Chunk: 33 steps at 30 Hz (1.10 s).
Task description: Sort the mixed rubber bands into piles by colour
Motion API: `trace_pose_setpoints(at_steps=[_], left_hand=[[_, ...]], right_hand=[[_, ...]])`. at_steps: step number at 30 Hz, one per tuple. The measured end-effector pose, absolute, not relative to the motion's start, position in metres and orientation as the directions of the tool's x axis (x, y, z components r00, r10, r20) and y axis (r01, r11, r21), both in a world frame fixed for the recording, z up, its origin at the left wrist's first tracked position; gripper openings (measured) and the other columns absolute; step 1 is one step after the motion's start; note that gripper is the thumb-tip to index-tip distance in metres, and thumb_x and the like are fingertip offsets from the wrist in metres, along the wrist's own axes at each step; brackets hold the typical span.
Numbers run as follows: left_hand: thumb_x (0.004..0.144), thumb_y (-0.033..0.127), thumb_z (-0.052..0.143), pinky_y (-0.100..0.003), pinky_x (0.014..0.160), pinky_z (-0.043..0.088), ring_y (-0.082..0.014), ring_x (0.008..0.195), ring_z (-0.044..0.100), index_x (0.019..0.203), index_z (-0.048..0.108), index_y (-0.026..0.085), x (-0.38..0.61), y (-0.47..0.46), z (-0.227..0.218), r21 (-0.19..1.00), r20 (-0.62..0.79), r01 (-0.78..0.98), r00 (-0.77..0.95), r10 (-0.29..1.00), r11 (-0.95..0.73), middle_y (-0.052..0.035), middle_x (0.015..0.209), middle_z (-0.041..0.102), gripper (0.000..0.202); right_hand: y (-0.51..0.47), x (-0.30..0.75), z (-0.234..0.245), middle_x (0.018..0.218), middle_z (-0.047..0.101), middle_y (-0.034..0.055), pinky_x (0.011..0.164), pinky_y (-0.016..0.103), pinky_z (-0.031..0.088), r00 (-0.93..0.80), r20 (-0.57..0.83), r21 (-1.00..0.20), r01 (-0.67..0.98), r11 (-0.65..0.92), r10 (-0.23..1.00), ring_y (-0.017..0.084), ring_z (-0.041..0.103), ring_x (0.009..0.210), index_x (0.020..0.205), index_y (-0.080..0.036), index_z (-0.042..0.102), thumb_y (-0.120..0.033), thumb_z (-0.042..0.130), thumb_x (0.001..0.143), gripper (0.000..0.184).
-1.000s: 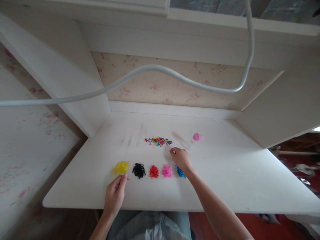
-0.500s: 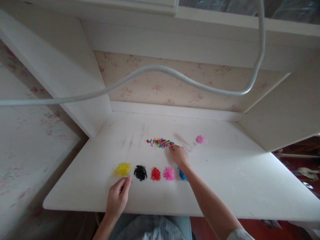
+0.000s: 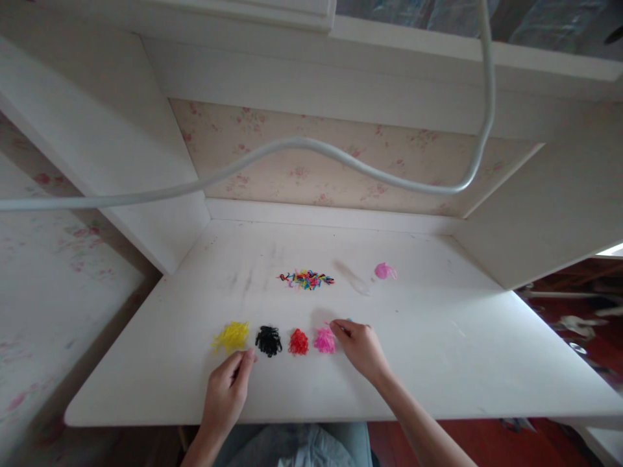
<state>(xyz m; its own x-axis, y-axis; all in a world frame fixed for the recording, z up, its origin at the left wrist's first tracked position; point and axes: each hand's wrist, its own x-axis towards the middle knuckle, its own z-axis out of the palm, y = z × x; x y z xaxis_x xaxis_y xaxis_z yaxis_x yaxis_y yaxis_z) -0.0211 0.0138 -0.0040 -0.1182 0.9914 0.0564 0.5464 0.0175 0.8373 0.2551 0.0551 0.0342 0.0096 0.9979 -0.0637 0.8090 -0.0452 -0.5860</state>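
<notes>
My right hand [image 3: 359, 344] is over the right edge of the pile of pink rubber bands [image 3: 324, 340], thumb and forefinger pinched on what looks like a pink band. It hides nearly all of the blue pile. Near the table's front, my left hand [image 3: 228, 386] is closed in a pinch below the yellow rubber bands [image 3: 232, 336] and the black rubber bands [image 3: 268, 341]; a tiny reddish bit shows at its fingertips, too small to name. Between black and pink lie the red rubber bands [image 3: 298, 342]. A mixed-colour heap of rubber bands [image 3: 307, 280] lies farther back.
A pink bundle [image 3: 385, 270] rests at the back right, beside a clear, thin object [image 3: 359, 285]. All lie on a white desk [image 3: 438, 363] with side panels and a shelf above. A pale cable [image 3: 302, 144] crosses the view in front.
My right hand has come back from the mixed heap towards me, to the pink pile. My left hand has stayed pinched in nearly the same place. The view has shifted slightly.
</notes>
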Motion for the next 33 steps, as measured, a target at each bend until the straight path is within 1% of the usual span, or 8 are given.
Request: trace_pose_setpoints(at_steps=[4,6,10,16,20,23,28,33], left_hand=[[0.086,0.04,0.045,-0.018,0.061,0.043,-0.012,0.063,0.056,0.072,0.062,0.017,-0.022,0.012,-0.005,0.843,0.047,0.538,-0.114,0.992,0.022,-0.0007,0.064,0.061,0.032],[0.086,0.04,0.045,-0.018,0.06,0.043,-0.0118,0.062,0.056,0.073,0.062,0.017,-0.023,0.011,-0.006,0.848,0.037,0.53,-0.116,0.993,0.031,-0.0007,0.065,0.061,0.032],[0.086,0.041,0.044,-0.017,0.055,0.041,-0.0105,0.055,0.051,0.075,0.063,0.016,-0.022,0.011,-0.006,0.853,0.029,0.521,-0.118,0.993,0.037,0.0014,0.057,0.056,0.033],[0.087,0.038,0.044,-0.017,0.057,0.042,-0.0105,0.057,0.053,0.073,0.061,0.016,-0.021,0.011,-0.006,0.855,0.066,0.519,-0.095,0.993,-0.007,0.0008,0.059,0.058,0.032],[0.087,0.037,0.044,-0.017,0.058,0.042,-0.0104,0.058,0.055,0.071,0.061,0.016,-0.022,0.01,-0.005,0.846,0.086,0.533,-0.094,0.992,-0.023,0.0003,0.061,0.06,0.031],[0.088,0.036,0.043,-0.017,0.058,0.042,-0.0102,0.059,0.055,0.069,0.06,0.016,-0.021,0.01,-0.004,0.836,0.097,0.548,-0.087,0.991,-0.034,-0.0004,0.061,0.06,0.032],[0.089,0.038,0.042,-0.017,0.057,0.041,-0.0091,0.056,0.053,0.067,0.06,0.015,-0.02,0.012,-0.002,0.817,0.12,0.573,-0.067,0.99,-0.06,-0.0006,0.059,0.059,0.036],[0.088,0.042,0.041,-0.018,0.057,0.043,-0.0104,0.056,0.054,0.066,0.061,0.016,-0.021,0.012,0.003,0.817,0.144,0.571,-0.061,0.988,-0.083,-0.0015,0.058,0.06,0.04]], right_hand=[[0.045,0.254,0.035,0.054,0.057,-0.0024,0.051,0.02,0.028,-0.078,-0.079,-0.553,0.833,0.022,0.994,0.01,0.047,0.051,0.062,-0.023,0.065,-0.038,0.037,0.087,0.04],[0.048,0.256,0.036,0.053,0.057,-0.0024,0.05,0.02,0.028,-0.088,-0.086,-0.543,0.839,0.027,0.992,0.01,0.048,0.05,0.061,-0.023,0.064,-0.037,0.036,0.087,0.041],[0.063,0.256,0.038,0.062,0.064,-0.0002,0.053,0.02,0.031,-0.037,-0.093,-0.525,0.851,-0.017,0.995,0.012,0.055,0.056,0.075,-0.024,0.069,-0.04,0.031,0.09,0.043],[0.108,0.222,0.039,0.086,0.069,0.0016,0.065,0.023,0.038,-0.034,-0.18,-0.354,0.935,-0.032,0.983,0.017,0.063,0.078,0.103,-0.032,0.066,-0.041,0.037,0.087,0.034],[0.137,0.196,0.031,0.098,0.068,0.0068,0.072,0.029,0.041,-0.04,-0.185,-0.306,0.952,-0.019,0.982,0.022,0.062,0.088,0.11,-0.03,0.063,-0.04,0.039,0.086,0.035],[0.149,0.184,0.026,0.097,0.067,0.0107,0.074,0.032,0.041,-0.041,-0.188,-0.278,0.96,-0.013,0.981,0.024,0.061,0.089,0.106,-0.025,0.064,-0.036,0.036,0.088,0.035],[0.151,0.178,0.025,0.096,0.066,0.0134,0.075,0.033,0.04,-0.047,-0.171,-0.271,0.963,-0.001,0.984,0.025,0.061,0.089,0.101,-0.02,0.065,-0.035,0.03,0.092,0.039],[0.136,0.195,0.037,0.093,0.068,0.0078,0.068,0.025,0.038,-0.084,-0.144,-0.344,0.939,0.03,0.986,0.019,0.062,0.083,0.102,-0.024,0.064,-0.038,0.032,0.092,0.037]])
